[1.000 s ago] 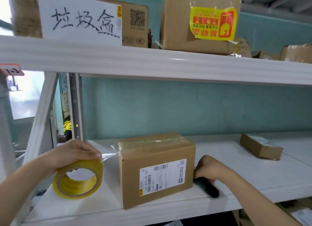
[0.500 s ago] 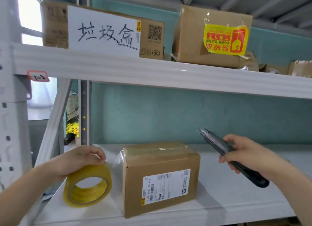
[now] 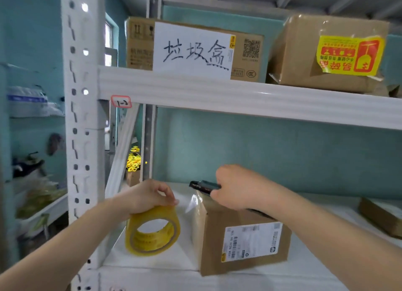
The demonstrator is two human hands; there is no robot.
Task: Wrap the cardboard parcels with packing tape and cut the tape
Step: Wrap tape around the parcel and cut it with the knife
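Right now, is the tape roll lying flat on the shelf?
No, the tape roll stands on edge, its hole facing the camera, with the left hand gripping its top.

The tape roll (image 3: 152, 231) is translucent yellow; the parcel (image 3: 215, 242) brown, its label (image 3: 252, 241) white with black print; the knife (image 3: 203, 185) black; the shelf (image 3: 239, 99) white; the wall (image 3: 261, 155) teal; a sticker (image 3: 350, 55) yellow and red.

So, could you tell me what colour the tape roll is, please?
Translucent yellow; the tape roll shows best in the head view, under the left hand.
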